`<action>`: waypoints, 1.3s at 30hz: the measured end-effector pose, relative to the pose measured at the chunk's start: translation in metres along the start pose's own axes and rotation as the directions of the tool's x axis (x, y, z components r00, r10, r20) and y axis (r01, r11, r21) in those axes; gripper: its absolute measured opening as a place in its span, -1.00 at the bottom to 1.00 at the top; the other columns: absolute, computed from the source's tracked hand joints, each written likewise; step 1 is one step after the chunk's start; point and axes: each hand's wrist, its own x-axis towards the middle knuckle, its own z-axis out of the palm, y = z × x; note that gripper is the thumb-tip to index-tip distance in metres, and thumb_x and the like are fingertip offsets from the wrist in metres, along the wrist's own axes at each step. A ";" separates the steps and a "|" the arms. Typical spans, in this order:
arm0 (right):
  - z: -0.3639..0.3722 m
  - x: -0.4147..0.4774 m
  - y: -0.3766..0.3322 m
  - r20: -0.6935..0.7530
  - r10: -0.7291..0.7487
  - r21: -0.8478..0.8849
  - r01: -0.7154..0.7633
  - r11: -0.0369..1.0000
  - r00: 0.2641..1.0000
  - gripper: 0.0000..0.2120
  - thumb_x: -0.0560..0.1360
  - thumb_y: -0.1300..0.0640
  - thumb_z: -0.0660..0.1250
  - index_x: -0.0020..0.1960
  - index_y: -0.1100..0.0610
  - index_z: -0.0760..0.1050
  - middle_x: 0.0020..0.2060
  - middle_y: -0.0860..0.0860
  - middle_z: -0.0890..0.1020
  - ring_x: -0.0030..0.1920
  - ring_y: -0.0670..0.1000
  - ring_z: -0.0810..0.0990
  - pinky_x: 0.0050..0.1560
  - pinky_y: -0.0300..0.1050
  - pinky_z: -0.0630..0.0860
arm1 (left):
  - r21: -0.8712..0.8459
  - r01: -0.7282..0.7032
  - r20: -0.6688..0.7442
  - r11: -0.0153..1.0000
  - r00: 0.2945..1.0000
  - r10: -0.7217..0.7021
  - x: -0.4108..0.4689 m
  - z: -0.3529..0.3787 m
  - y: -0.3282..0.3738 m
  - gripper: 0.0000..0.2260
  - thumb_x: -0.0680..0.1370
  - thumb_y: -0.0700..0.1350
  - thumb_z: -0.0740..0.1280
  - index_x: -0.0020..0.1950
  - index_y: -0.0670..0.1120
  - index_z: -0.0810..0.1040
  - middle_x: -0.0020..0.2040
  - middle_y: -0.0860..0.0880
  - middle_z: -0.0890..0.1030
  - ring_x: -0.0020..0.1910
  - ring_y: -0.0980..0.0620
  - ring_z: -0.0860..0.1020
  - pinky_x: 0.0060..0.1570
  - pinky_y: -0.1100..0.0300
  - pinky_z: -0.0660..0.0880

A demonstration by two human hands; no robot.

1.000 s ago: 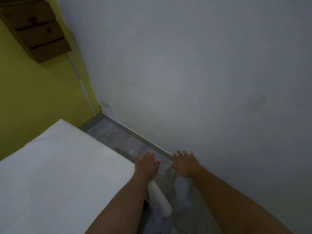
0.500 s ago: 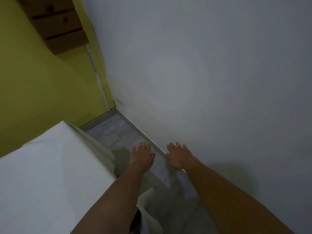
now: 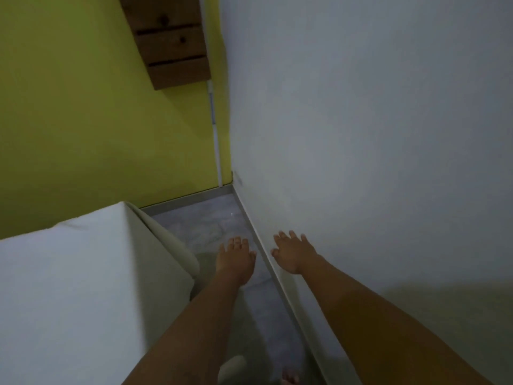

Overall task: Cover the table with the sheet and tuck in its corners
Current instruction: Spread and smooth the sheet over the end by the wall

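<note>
- At six o'clock, right at the bottom edge, the toes of a bare foot [image 3: 289, 378] showed on the grey floor [image 3: 211, 226]
- From seven to nine o'clock lay the worktop [image 3: 166, 287], its top covered by the white sheet [image 3: 63, 287]; the sheet's side hung down at the near corner, and a loose rounded fold of it showed at about six o'clock
- Just right of centre, the left hand [image 3: 235, 262] was stretched out palm down over the floor, beside the sheet but not touching it, its fingers [image 3: 236, 243] spread and holding nothing
- At about four o'clock from centre, the right hand [image 3: 291, 254] reached over the skirting towards the white wall [image 3: 374, 134], fingers splayed and empty; whether it touched the wall could not be told
- Farther off, at eleven to twelve o'clock, a wooden drawer unit [image 3: 169, 40] hung on the yellow wall [image 3: 83, 120] near the room's corner
</note>
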 end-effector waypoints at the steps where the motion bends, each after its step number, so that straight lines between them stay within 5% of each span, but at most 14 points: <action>1: -0.008 0.009 0.005 0.004 -0.023 -0.016 0.023 1.000 1.000 -0.46 0.64 -0.06 -0.12 0.55 0.12 -0.07 0.55 0.05 -0.02 0.53 0.13 -0.08 0.48 0.14 -0.13 | -0.015 0.023 -0.011 1.000 1.000 -0.024 0.005 -0.004 0.003 -0.50 0.67 0.05 -0.11 0.56 -0.15 0.00 0.57 -0.15 0.04 0.55 -0.10 0.00 0.49 -0.07 -0.07; 13: -0.085 0.122 -0.033 0.022 -0.300 -0.168 0.299 0.939 0.954 -0.47 0.63 -0.05 -0.11 0.54 0.14 -0.02 0.55 0.08 0.02 0.52 0.15 -0.02 0.48 0.19 -0.08 | -0.117 0.344 -0.034 0.932 0.936 -0.350 0.059 -0.052 -0.047 -0.50 0.68 0.04 -0.13 0.56 -0.17 -0.05 0.58 -0.14 -0.03 0.56 -0.09 -0.06 0.50 -0.07 -0.10; 29: -0.220 0.343 -0.205 0.104 -0.531 -0.268 0.537 0.800 0.841 -0.46 0.65 -0.06 -0.09 0.54 0.18 -0.02 0.55 0.08 -0.01 0.52 0.18 -0.03 0.47 0.22 -0.03 | -0.235 0.571 -0.048 0.787 0.801 -0.596 0.197 -0.173 -0.237 -0.49 0.68 0.03 -0.15 0.56 -0.20 -0.13 0.58 -0.16 -0.11 0.56 -0.11 -0.12 0.50 -0.09 -0.12; 39: -0.268 0.466 -0.308 0.205 -0.640 -0.370 0.664 0.650 0.741 -0.48 0.65 -0.03 -0.09 0.54 0.17 -0.03 0.55 0.08 -0.02 0.53 0.18 -0.05 0.47 0.24 -0.04 | -0.330 0.720 -0.009 0.611 0.645 -0.765 0.252 -0.204 -0.353 -0.50 0.68 0.02 -0.17 0.56 -0.19 -0.12 0.58 -0.16 -0.09 0.56 -0.11 -0.13 0.50 -0.10 -0.14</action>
